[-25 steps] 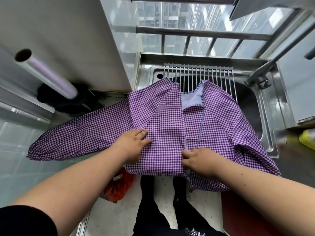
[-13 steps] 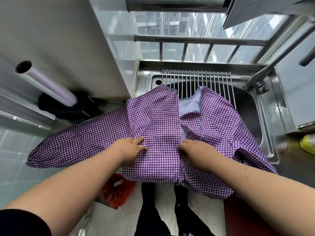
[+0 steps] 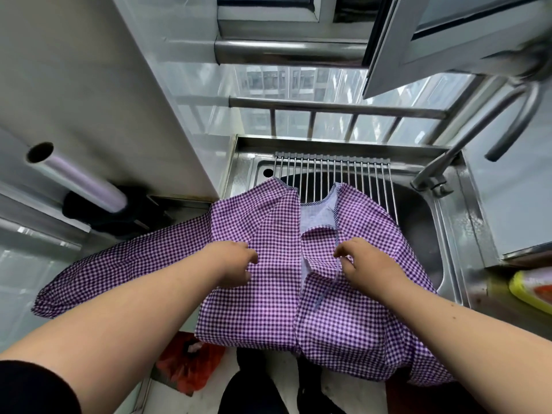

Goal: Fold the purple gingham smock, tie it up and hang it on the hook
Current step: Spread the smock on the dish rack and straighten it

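Note:
The purple gingham smock [image 3: 268,303] lies spread across the sink and counter, back opening up, with the pale lining showing along the middle. One long sleeve [image 3: 119,270] stretches out to the left. My left hand [image 3: 234,264] sits on the left panel with its fingers curled into the cloth. My right hand [image 3: 366,265] pinches the trimmed edge of the right panel beside the opening. The smock's hem hangs over the counter's front edge. No hook is in view.
A steel sink [image 3: 466,234] with a roll-up wire rack [image 3: 343,174] and a faucet [image 3: 433,180] lies under the smock. A roll of cling film [image 3: 74,180] juts out at the left. A red bag [image 3: 191,366] lies on the floor, and a yellow cloth [image 3: 531,291] lies at the right.
My left hand went from lying flat to curling its fingers into the cloth. My right hand moved up and right along the opening, spreading the panels apart. The view tilted upward.

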A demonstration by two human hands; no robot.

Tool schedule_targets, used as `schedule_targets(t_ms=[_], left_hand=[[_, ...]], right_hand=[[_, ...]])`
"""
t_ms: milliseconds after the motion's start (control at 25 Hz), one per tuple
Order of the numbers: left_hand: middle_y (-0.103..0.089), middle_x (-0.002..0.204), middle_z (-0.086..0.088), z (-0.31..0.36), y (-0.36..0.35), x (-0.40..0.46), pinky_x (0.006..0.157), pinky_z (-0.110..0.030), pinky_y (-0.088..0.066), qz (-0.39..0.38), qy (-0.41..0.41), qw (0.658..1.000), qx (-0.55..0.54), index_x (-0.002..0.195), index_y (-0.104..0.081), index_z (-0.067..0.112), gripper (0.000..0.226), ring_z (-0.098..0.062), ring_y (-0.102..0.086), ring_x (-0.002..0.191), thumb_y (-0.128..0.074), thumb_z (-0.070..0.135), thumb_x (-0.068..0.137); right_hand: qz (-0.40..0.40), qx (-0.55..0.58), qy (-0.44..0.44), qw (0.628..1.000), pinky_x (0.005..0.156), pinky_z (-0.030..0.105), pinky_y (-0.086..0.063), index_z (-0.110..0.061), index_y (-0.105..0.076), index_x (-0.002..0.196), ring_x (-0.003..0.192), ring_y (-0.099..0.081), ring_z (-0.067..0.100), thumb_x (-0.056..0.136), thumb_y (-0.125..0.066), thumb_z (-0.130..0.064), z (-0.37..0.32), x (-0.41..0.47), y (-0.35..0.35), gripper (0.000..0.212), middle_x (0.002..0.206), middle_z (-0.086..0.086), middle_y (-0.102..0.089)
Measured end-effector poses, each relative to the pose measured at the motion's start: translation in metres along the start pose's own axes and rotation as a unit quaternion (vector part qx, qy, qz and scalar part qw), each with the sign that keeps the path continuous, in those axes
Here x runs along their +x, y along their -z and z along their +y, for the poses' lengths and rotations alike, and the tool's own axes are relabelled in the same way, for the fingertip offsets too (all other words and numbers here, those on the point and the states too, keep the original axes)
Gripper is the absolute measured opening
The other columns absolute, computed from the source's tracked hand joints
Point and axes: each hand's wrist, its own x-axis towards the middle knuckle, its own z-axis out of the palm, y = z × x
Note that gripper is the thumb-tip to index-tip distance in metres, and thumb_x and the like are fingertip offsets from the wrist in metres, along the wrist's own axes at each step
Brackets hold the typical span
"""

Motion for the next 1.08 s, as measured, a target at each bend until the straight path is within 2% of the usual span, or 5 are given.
schedule_targets(t_ms=[400, 600, 800, 960, 1080], left_hand=[[-0.059, 0.147, 0.006, 0.028, 0.056, 0.068, 0.112, -0.042, -0.048, 0.056, -0.052, 0.983, -0.165, 0.147, -0.051, 0.03, 0.051, -0.017, -0.059, 0.13, -0.06, 0.043, 0.099], [-0.069, 0.129, 0.003, 0.056, 0.057, 0.121, 0.096, -0.046, -0.058, 0.09, -0.042, 0.979, -0.178, 0.147, -0.048, 0.027, 0.062, -0.021, -0.068, 0.11, -0.063, 0.05, 0.091], [-0.066, 0.105, 0.002, 0.076, 0.057, 0.148, 0.081, -0.043, -0.062, 0.116, -0.027, 0.99, -0.072, 0.122, -0.058, 0.021, 0.041, -0.021, -0.066, 0.091, -0.066, 0.044, 0.09], [-0.066, 0.087, 0.002, 0.081, 0.064, 0.158, 0.074, -0.039, -0.064, 0.102, 0.012, 0.988, -0.117, 0.095, -0.064, 0.019, 0.019, -0.016, -0.066, 0.077, -0.046, 0.025, 0.1], [-0.071, 0.108, -0.01, 0.079, 0.083, 0.16, 0.089, -0.042, -0.061, 0.087, 0.053, 0.965, -0.241, 0.106, -0.067, 0.008, 0.031, -0.026, -0.069, 0.094, -0.038, 0.02, 0.106]], right_hand=[[-0.087, -0.06, -0.056, 0.993, 0.107, 0.038, -0.049, -0.035, -0.065, 0.121, 0.117, -0.057, 0.013, 0.099, -0.063, -0.04, -0.011, 0.026, -0.009, 0.023, 0.127, -0.009, -0.057], [-0.017, -0.085, -0.057, 0.995, 0.112, 0.042, -0.04, -0.037, -0.067, 0.121, 0.123, -0.054, 0.015, 0.1, -0.058, -0.032, -0.008, 0.033, -0.012, 0.024, 0.128, -0.013, -0.057], [0.09, -0.062, -0.154, 0.982, 0.111, 0.045, -0.035, -0.036, -0.068, 0.11, 0.123, -0.053, 0.019, 0.093, -0.062, -0.021, 0.034, 0.025, 0.002, 0.023, 0.123, -0.012, -0.054], [0.061, -0.006, -0.268, 0.961, 0.121, 0.05, -0.027, -0.028, -0.044, 0.146, 0.143, -0.037, 0.029, 0.086, -0.07, -0.038, 0.073, 0.009, 0.014, 0.066, 0.156, 0.001, -0.035], [-0.046, 0.004, -0.281, 0.959, 0.126, 0.054, -0.021, -0.028, -0.013, 0.163, 0.153, -0.028, 0.032, 0.07, -0.083, -0.064, 0.096, -0.006, 0.018, 0.122, 0.169, 0.004, -0.021]])
